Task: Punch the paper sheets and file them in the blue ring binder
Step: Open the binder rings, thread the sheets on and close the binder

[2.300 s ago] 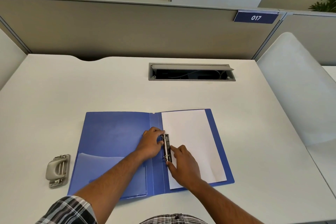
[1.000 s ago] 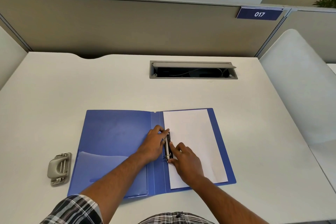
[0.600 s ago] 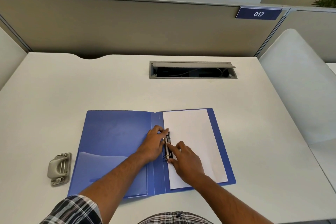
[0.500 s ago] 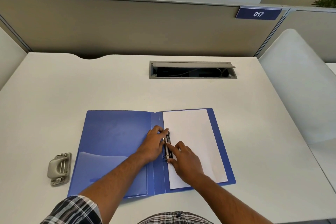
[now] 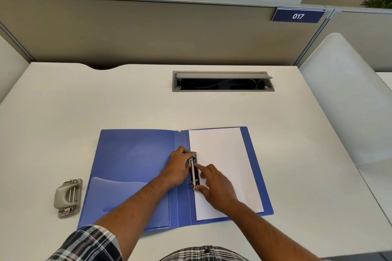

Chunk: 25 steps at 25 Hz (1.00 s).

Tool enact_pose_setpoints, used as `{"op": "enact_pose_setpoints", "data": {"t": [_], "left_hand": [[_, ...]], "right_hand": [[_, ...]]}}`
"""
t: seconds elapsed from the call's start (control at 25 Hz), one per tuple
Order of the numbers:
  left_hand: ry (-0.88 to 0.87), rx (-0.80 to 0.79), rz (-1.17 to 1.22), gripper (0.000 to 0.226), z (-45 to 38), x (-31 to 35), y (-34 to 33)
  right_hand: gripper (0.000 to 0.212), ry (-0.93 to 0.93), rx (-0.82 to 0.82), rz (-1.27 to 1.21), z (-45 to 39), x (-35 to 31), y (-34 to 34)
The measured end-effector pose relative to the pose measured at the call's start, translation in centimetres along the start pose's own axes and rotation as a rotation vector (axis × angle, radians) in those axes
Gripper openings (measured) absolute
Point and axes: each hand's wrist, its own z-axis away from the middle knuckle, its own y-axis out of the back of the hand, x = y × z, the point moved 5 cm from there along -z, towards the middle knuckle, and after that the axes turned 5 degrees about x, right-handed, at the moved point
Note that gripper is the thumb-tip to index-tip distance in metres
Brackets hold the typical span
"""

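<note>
We see the blue binder point(image 5: 135, 167) lying open on the desk point(image 5: 106, 99), paper point(image 5: 224, 167) on its right half. The ring clip point(image 5: 194, 172) runs away from us between both hands: left hand point(image 5: 178, 170) fingers pressed together on its far end, right hand point(image 5: 216, 186) fingers spread, forefinger and thumb touching it.

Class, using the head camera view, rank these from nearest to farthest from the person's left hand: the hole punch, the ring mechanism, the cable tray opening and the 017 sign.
1. ring mechanism: touching the left hand, on its right side.
2. hole punch: on the desk, left of the binder.
3. cable tray opening: farther back on the desk.
4. 017 sign: on the partition, far right.
</note>
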Motion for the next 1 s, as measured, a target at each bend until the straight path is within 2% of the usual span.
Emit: {"op": "enact_pose_setpoints", "data": {"t": [0.32, 0.48, 0.72, 1.0], "left_hand": [[0.015, -0.016, 0.002, 0.050, -0.17, 0.14, 0.07], [0.017, -0.021, 0.012, 0.052, -0.17, 0.32, 0.11], [0.040, 0.000, 0.050, 0.039, -0.14, 0.14, 0.14], [0.026, -0.030, 0.072, 0.054, 0.14, 0.57, 0.09]], "right_hand": [[0.053, 0.017, -0.034, 0.065, -0.45, -0.09, -0.04], [0.060, 0.068, -0.050, 0.178, -0.62, -0.47, 0.06], [0.060, 0.095, -0.038, 0.238, -0.65, -0.75, -0.51], [0.056, 0.126, 0.004, 0.249, -1.07, -0.71, -0.90]]}}
